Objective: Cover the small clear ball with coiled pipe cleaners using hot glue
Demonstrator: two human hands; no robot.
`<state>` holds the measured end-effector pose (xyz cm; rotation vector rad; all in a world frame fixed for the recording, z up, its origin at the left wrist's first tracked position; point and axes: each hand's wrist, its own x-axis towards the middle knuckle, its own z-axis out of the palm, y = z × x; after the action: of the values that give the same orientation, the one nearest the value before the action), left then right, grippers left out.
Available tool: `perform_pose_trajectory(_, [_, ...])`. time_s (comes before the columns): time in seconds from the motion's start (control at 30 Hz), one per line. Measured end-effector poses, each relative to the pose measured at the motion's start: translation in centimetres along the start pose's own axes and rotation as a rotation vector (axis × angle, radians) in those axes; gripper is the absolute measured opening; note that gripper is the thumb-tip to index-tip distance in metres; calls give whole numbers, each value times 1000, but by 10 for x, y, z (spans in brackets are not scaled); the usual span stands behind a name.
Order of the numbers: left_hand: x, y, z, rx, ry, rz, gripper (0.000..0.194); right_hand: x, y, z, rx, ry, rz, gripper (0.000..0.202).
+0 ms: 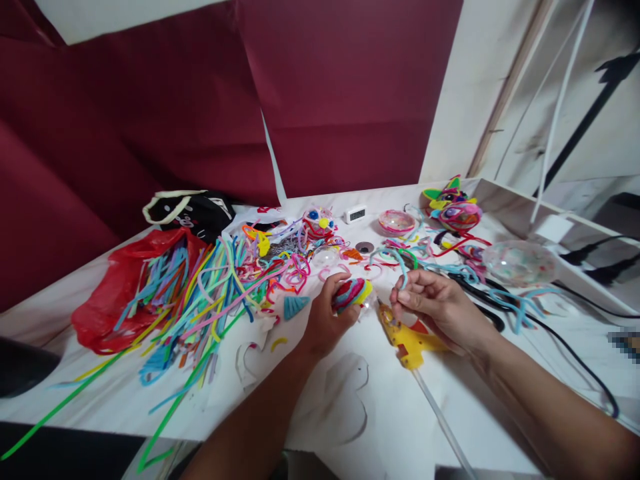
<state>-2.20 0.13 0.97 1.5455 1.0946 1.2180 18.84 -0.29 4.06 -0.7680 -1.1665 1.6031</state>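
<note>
My left hand (327, 310) is closed around a clear ball partly wrapped in striped pipe cleaners (354, 295), in red, blue, pink and yellow. Its right side shows bare clear plastic. Pinched between the fingertips of my right hand (430, 301) is a light blue pipe cleaner (403, 270), its length rising above the fingers. Just below that hand lies a yellow hot glue gun (413, 343), its nozzle pointing toward the ball. A translucent glue stick (443, 420) sticks out of the gun's back end toward me.
Many loose pipe cleaners (220, 300) spread over the left, some in a red plastic bag (120, 300). A black bag (193, 215), a small digital clock (355, 214) and decorated balls (319, 223) stand behind. Black cables (565, 340) and a clear half-shell (520, 263) lie at right.
</note>
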Motion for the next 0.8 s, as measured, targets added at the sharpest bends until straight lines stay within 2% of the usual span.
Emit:
perform_pose_trajectory(0.23, [-2,3,0,-14,-14,-7,52,-1,2,2,-24,36,-24,14])
perform_pose_trajectory(0.43, [-2,8,2,5,-29,-16,52,-3,1,9,-126,59,-49,24])
perform_pose_trajectory(0.63, [-2,7,2,-58,-46,-40,51,-9,-1,20,-212,143,-63,28])
perform_pose_trajectory(0.8, [-2,5,4,-194,-57,-128,49,-9,0,19,-215,91,-65,29])
